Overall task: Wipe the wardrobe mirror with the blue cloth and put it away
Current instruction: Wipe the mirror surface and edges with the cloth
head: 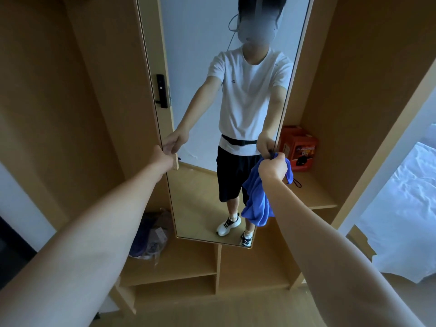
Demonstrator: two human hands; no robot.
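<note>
item: my left hand [165, 151] gripping mirror [212, 90] edge, right hand [273, 167] fisted on bunched blue cloth [257, 199] just off glass (wipe step; nxt: press cloth flat, sweep, i reckon).

Soft daylight reaches me from the right, past the wardrobe mirror [226, 114], where the bedding glows pale and washed out. Left of the mirror the wood sinks into dim shadow. Edges bow with wide-angle distortion; everything looks slightly soft.
</note>
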